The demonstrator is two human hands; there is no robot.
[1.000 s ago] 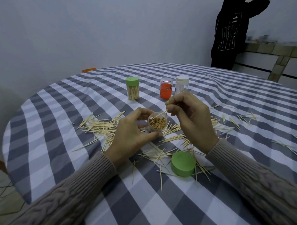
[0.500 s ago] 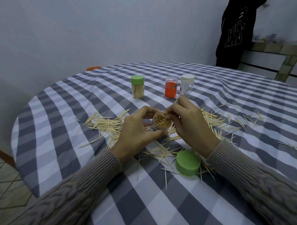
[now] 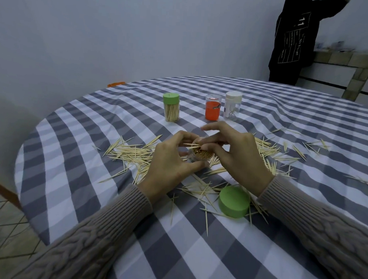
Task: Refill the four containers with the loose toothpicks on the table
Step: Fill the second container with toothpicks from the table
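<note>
A: Leftmost?
B: Loose toothpicks (image 3: 132, 153) scattered on the checked tablecloth (image 3: 74, 156); the left hand (image 3: 169, 166) curls round the open, nearly full container (image 3: 199, 157).
A: And rightward?
B: The right hand (image 3: 239, 156) pinches one toothpick (image 3: 191, 144) over its mouth; green lid (image 3: 234, 202) nearer.

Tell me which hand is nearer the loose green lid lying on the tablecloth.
Right. The right hand is up at the open container, its wrist just above the green lid. The left hand grips that container, farther to the lid's left.
</note>
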